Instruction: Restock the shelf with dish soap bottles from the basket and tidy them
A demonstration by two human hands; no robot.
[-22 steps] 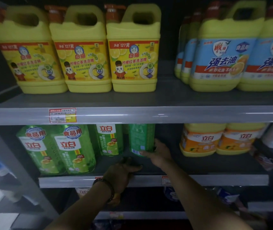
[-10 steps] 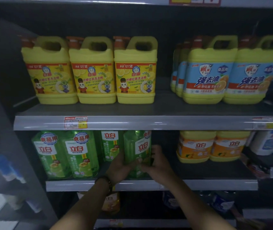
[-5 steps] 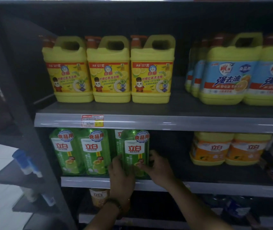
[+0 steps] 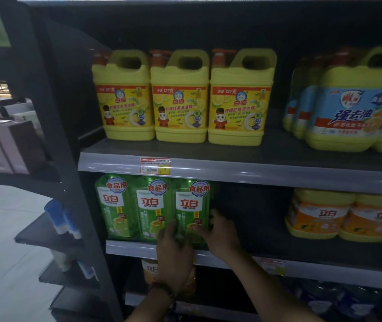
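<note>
Both hands are clasping the lower half of the green dish soap bottle point(image 4: 192, 205). The left hand point(image 4: 173, 249) is cupping its left side and front with the back of the hand toward me, and the right hand point(image 4: 220, 235) is wrapping its right side, thumb lying across the front near the base. I am reading the bottle as standing upright on the lower shelf point(image 4: 266, 233) with its label facing out, so it is sitting between my two palms rather than being carried. It is standing just beside the middle green bottle point(image 4: 154, 205), touching or nearly so, and that one is standing tight against the leftmost green bottle point(image 4: 115, 205). The three are forming one front row at the shelf's left end. I am judging the placing of this bottle as done and the squaring-up as nearly done, since its label is lining up with its neighbours'. What is remaining, as far as I can see, is the dark bare stretch of shelf to its right, running as far as the orange-labelled tubs point(image 4: 317, 217), well apart from my right hand. That gap is looking like room for more bottles. The basket is not showing in my view, so I cannot tell how many are waiting. Higher up, the yellow jugs point(image 4: 180, 101) and the blue-labelled jugs point(image 4: 348, 112) are standing in rows above the price tag point(image 4: 155, 166).
</note>
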